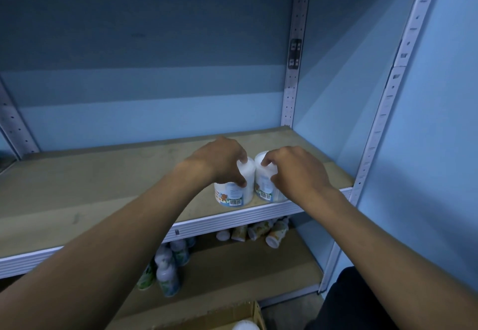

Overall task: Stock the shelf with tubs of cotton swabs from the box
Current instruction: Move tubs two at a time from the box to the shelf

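Two white tubs of cotton swabs stand side by side near the front right of the wooden shelf (103, 179). My left hand (219, 161) grips the left tub (234, 195) from above, fingers and thumb curled round its top. My right hand (294, 171) grips the right tub (263, 187) the same way. Both tubs carry a colourful label with a barcode at the base. At the bottom edge shows a corner of the cardboard box (254, 314), with a white tub lid (245, 325) just visible inside.
A metal upright (292, 91) bounds the shelf at the back right and another upright (385, 112) at the front right. On the lower shelf stand several bottles (168, 270) and lie several small tipped containers (261, 231). Blue wall behind.
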Demonstrator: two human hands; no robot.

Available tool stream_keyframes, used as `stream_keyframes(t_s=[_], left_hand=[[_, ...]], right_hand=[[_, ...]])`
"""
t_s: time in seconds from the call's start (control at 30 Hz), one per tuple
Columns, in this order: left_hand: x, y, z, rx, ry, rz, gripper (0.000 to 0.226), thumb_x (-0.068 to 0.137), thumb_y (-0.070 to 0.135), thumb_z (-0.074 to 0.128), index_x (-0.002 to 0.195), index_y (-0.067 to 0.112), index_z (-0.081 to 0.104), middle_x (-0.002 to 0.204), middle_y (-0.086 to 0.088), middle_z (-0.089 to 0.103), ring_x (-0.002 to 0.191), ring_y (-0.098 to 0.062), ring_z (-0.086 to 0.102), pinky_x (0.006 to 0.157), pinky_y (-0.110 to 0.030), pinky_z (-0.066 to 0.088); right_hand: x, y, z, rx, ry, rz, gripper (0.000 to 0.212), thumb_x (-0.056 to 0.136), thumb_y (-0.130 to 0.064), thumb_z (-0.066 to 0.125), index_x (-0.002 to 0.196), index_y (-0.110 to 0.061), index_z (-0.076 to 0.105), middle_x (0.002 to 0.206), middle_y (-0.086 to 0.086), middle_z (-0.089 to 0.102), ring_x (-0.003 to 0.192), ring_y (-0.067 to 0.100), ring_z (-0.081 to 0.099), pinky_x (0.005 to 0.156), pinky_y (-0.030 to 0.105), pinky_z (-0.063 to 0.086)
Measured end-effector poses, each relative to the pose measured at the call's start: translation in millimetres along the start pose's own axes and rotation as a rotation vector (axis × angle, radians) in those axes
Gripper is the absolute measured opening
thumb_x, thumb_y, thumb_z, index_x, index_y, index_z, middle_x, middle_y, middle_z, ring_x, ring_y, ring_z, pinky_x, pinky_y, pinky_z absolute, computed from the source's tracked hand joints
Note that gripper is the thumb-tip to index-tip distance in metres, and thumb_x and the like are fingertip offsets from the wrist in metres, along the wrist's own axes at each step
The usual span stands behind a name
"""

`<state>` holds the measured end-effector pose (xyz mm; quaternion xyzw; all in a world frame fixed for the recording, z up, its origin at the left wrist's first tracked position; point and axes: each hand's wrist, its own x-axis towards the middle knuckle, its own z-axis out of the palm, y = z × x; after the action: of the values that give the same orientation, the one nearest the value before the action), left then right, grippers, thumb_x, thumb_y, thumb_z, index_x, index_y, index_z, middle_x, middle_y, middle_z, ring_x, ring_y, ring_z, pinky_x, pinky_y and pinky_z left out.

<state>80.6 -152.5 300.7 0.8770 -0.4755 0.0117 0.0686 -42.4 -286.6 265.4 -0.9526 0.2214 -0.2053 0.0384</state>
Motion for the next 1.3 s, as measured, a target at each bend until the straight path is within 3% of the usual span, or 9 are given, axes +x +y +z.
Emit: stream_keyframes(t_s=[0.3, 0.63, 0.8, 1.03, 1.3], left_hand=[[15, -3, 3, -0.025, 0.021, -0.001, 0.061, 0.07, 0.043, 0.083, 0.126, 0.027, 0.064, 0.131, 0.006, 0.058, 0.118, -0.018, 0.054, 0.095, -0.036, 0.049], [70, -11, 19, -0.072, 0.067, -0.006, 0.057, 0.075, 0.038, 0.079, 0.128, 0.028, 0.063, 0.13, 0.005, 0.061, 0.122, -0.018, 0.051, 0.085, -0.027, 0.043], [101, -16, 25, -0.117, 0.059, -0.016, 0.056, 0.078, 0.037, 0.078, 0.13, 0.03, 0.06, 0.135, 0.005, 0.055, 0.126, -0.018, 0.046, 0.095, -0.03, 0.043], [149, -21, 33, -0.191, 0.093, -0.066, 0.057, 0.074, 0.037, 0.082, 0.128, 0.03, 0.063, 0.134, 0.004, 0.059, 0.122, -0.019, 0.054, 0.092, -0.029, 0.044], [203, -29, 43, -0.213, 0.119, -0.039, 0.056, 0.075, 0.035, 0.082, 0.128, 0.025, 0.064, 0.132, 0.002, 0.06, 0.12, -0.021, 0.055, 0.095, -0.031, 0.045]], right_hand=[[12, 3, 7, -0.069, 0.057, -0.011, 0.045, 0.085, -0.01, 0.062, 0.121, -0.037, 0.069, 0.119, 0.0, 0.07, 0.11, 0.028, 0.063, 0.083, 0.035, 0.051], [55, 27, 24, -0.111, 0.059, 0.011, 0.041, 0.092, -0.016, 0.059, 0.127, -0.035, 0.066, 0.126, 0.004, 0.067, 0.116, 0.031, 0.06, 0.084, 0.034, 0.047], [85, 45, 40, -0.098, 0.072, 0.017, 0.047, 0.09, -0.01, 0.061, 0.127, -0.038, 0.065, 0.126, 0.004, 0.068, 0.115, 0.03, 0.06, 0.085, 0.035, 0.048], [131, 75, 64, -0.039, 0.07, 0.043, 0.048, 0.088, -0.009, 0.063, 0.126, -0.037, 0.065, 0.133, 0.002, 0.063, 0.118, 0.028, 0.058, 0.092, 0.031, 0.044], [185, 97, 83, -0.008, 0.085, 0.08, 0.046, 0.086, -0.005, 0.065, 0.118, -0.037, 0.07, 0.123, 0.003, 0.068, 0.111, 0.031, 0.062, 0.088, 0.034, 0.048]])
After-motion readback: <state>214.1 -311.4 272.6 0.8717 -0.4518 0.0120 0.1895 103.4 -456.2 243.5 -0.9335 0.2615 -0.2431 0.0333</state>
